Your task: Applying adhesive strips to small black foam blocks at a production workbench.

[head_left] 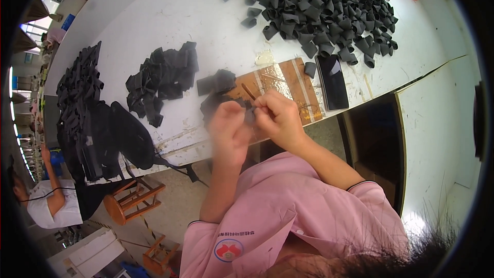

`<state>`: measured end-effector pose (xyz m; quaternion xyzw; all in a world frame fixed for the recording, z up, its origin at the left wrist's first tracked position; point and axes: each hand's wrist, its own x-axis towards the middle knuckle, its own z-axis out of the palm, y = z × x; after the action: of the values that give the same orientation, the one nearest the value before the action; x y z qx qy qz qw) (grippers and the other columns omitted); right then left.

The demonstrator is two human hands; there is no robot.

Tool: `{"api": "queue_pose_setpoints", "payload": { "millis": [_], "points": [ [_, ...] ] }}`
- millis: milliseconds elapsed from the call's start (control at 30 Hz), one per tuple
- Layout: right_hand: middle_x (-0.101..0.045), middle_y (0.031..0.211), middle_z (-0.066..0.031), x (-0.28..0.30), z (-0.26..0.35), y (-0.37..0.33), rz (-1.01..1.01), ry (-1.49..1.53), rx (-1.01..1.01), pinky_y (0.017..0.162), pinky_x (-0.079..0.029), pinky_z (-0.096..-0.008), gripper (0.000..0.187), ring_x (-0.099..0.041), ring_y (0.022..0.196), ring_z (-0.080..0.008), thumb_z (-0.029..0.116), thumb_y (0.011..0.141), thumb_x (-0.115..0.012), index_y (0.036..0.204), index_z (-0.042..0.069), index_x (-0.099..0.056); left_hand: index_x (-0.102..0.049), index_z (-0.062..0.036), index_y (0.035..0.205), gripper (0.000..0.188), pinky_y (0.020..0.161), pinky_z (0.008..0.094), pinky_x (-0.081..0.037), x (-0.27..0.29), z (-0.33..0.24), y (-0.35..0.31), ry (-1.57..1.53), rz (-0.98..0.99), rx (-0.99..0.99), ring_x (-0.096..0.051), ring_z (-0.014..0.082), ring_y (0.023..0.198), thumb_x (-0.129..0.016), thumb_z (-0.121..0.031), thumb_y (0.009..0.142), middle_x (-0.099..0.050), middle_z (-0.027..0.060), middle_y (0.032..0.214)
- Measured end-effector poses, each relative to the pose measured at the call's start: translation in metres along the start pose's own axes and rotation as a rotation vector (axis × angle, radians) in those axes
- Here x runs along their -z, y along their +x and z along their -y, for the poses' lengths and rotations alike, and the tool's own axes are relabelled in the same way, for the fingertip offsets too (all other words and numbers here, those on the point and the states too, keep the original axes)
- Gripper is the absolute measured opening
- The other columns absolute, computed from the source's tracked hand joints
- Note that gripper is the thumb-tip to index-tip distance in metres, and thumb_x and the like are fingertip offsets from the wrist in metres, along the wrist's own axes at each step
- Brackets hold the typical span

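My right hand [280, 121] is closed over the near edge of a brown board [290, 85], fingers pinched around a thin brown stick-like tool [248, 91] that points away and to the left. Close beside it, my left hand [229, 131] is raised and smeared by motion, so its grip is unclear. A small dark grey fabric piece [250, 116] shows between the two hands; which one holds it I cannot tell. More dark grey fabric pieces [218, 81] lie just beyond my left hand, partly on the board.
A large heap of dark grey fabric loops [319, 10] covers the far table. Flat dark pieces [164, 74] lie left, with another pile [80, 87] beyond. A black phone [332, 82] rests right of the board. Wooden stools [134, 201] and a person in white [51, 201] are at left.
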<state>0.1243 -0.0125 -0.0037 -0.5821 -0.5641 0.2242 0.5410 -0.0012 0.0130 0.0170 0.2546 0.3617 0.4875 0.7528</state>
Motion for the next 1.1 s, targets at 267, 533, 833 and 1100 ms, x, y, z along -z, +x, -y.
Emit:
{"api": "queue_pose_setpoints", "payload": {
  "millis": [267, 533, 833, 1100],
  "points": [
    [-0.049, 0.065, 0.0022, 0.019, 0.026, 0.012, 0.371, 1.515, -0.844, 0.042, -0.026, -0.0159, 0.008, -0.037, 0.051, -0.0025, 0.012, 0.080, -0.057, 0.077, 0.005, -0.054, -0.049, 0.0028, 0.085, 0.011, 0.037, 0.0167, -0.030, -0.011, 0.000, -0.008, 0.674, -0.037, -0.635, -0.040, 0.0036, 0.041, -0.048, 0.009, 0.076, -0.054, 0.0067, 0.071],
    [-0.042, 0.062, 0.0073, 0.037, 0.057, 0.077, 0.546, 0.830, -0.479, 0.045, -0.025, -0.0165, 0.025, -0.031, 0.051, -0.0015, 0.025, 0.086, -0.054, 0.069, 0.007, -0.052, -0.049, 0.0028, 0.100, 0.018, 0.029, 0.0183, -0.022, -0.025, -0.045, 0.008, -0.778, 0.464, 0.346, -0.027, 0.0031, 0.031, -0.041, -0.006, 0.087, -0.058, 0.0142, 0.082],
    [-0.041, 0.055, 0.0063, 0.022, 0.020, 0.060, 0.414, 0.627, -0.272, 0.041, -0.027, -0.0187, 0.030, -0.034, 0.048, -0.0024, 0.026, 0.088, -0.051, 0.068, 0.004, -0.051, -0.048, 0.0016, 0.107, 0.028, 0.059, 0.0195, -0.041, -0.027, -0.019, 0.018, 0.280, 0.111, -0.419, -0.050, 0.0099, 0.066, -0.054, 0.001, 0.079, -0.055, 0.0065, 0.086],
    [-0.041, 0.056, 0.0057, 0.020, 0.022, 0.061, 0.348, 0.595, -0.267, 0.042, -0.028, -0.0194, 0.028, -0.035, 0.050, -0.0025, 0.027, 0.088, -0.051, 0.071, 0.004, -0.052, -0.057, 0.0021, 0.093, 0.017, 0.072, 0.0227, -0.043, -0.025, -0.032, 0.021, 0.688, 0.228, -0.628, -0.054, 0.0135, 0.082, -0.052, 0.008, 0.078, -0.057, 0.0069, 0.089]
  ]
}}
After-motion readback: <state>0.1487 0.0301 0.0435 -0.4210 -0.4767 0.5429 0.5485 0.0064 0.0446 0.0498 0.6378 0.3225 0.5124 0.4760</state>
